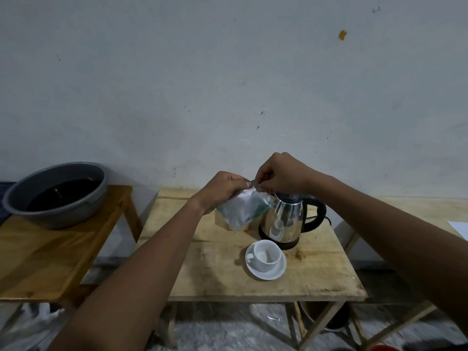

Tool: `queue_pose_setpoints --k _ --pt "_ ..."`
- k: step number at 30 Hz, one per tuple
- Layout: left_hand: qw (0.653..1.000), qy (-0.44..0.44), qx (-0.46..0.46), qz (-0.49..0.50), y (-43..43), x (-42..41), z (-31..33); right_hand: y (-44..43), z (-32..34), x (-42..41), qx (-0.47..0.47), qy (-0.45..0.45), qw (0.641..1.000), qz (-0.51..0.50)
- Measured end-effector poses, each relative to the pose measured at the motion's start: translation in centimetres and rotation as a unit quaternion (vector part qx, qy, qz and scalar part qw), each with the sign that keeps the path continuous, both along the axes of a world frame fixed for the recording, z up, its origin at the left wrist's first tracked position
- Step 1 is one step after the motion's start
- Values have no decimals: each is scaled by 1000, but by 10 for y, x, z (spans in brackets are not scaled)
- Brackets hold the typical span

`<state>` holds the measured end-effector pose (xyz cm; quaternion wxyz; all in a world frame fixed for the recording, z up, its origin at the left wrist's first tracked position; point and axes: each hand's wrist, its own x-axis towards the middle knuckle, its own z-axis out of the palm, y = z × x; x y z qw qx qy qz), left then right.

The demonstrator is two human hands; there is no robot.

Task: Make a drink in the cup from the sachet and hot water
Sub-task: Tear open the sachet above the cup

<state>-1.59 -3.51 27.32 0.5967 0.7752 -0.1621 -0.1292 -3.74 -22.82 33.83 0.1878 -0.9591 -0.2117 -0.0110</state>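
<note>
I hold a silvery green sachet (243, 209) up above the wooden table (228, 274). My left hand (222, 190) grips its upper left corner. My right hand (281, 177) pinches the top edge beside it, fingertips of both hands nearly touching. The sachet hangs tilted and looks blurred. Below it, a white cup (267, 255) stands empty on a white saucer (274, 273). Behind the cup stands a steel electric kettle (286, 219) with a black handle, lid shut.
A grey basin (20, 196) of dark water sits on a second wooden table (50, 262) at the left. A small wooden block is partly hidden behind the sachet. A third table edge shows at the right. The wall is close behind.
</note>
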Motion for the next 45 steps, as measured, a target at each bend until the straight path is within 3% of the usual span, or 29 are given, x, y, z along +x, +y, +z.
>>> queue_pose_setpoints --k 10,22,28,39,45 --pt "999 -11 23 -32 -3 -2 -7 3 -7 1 -35 21 999 1" --pt "994 65 -80 -34 18 11 -10 15 -15 -5 14 -113 989 100" --pt "999 17 -29 -19 26 17 -9 22 -13 10 29 -19 999 2" --pt "998 -14 27 -59 49 24 -7 50 -22 20 32 -13 998 43" --pt "996 25 6 -87 64 34 -10 55 -26 19 109 -22 992 52"
